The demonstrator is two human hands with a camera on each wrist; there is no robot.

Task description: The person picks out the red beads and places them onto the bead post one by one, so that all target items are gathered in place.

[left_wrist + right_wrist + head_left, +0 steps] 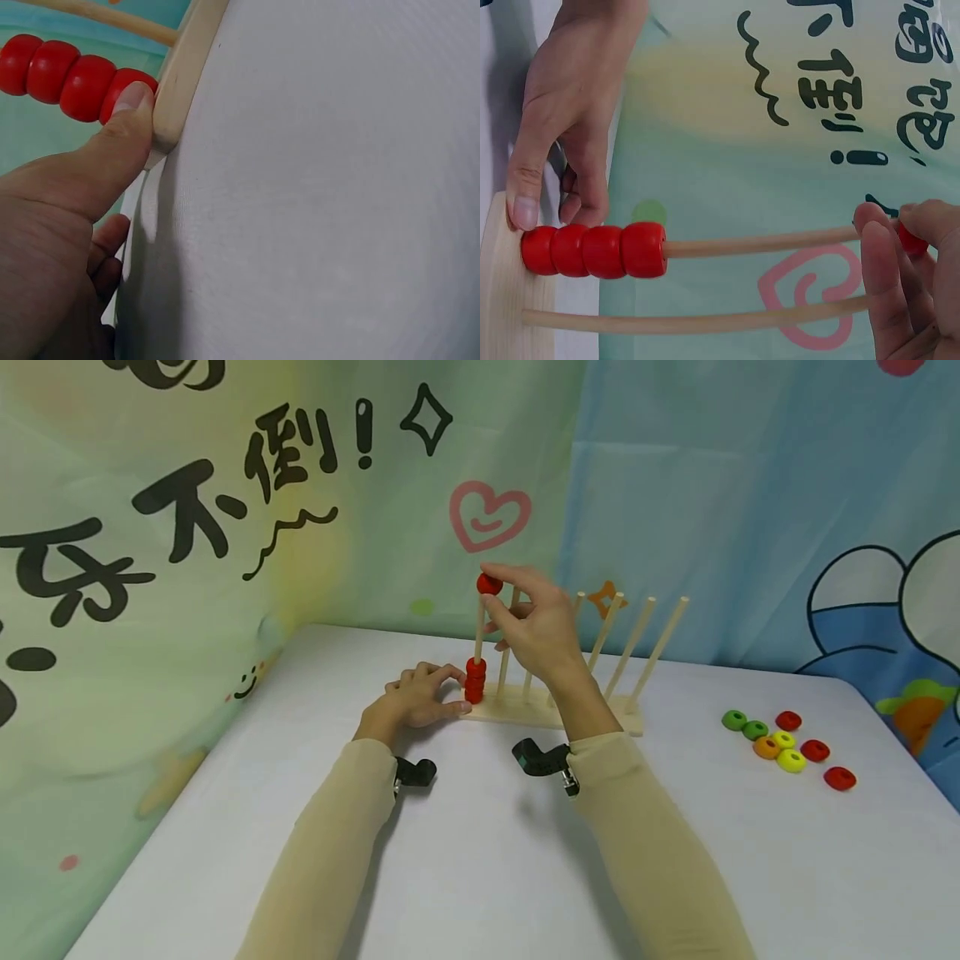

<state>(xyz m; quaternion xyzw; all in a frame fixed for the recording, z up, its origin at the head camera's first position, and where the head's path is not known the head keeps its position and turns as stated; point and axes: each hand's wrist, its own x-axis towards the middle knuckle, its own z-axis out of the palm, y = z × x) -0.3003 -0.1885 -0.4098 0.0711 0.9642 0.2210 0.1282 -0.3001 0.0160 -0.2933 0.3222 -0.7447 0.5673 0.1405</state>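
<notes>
My right hand (543, 627) pinches a red bead (489, 584) between thumb and fingers, at the top of the leftmost peg (479, 628) of a wooden peg rack (517, 710). Several red beads (607, 251) are stacked low on that same peg. In the right wrist view, fingers partly hide the held bead. My left hand (420, 695) holds the rack's left end. Its thumb (124, 139) presses at the base beside the lowest bead in the left wrist view, while the other fingers are around the far side.
Loose beads lie on the white table (487, 860) to the right: green beads (734, 720), an orange bead (767, 747), yellow beads (791, 761) and red beads (840, 778). The rack's other pegs (658, 652) stand upright without beads. A printed cloth (675, 485) hangs behind.
</notes>
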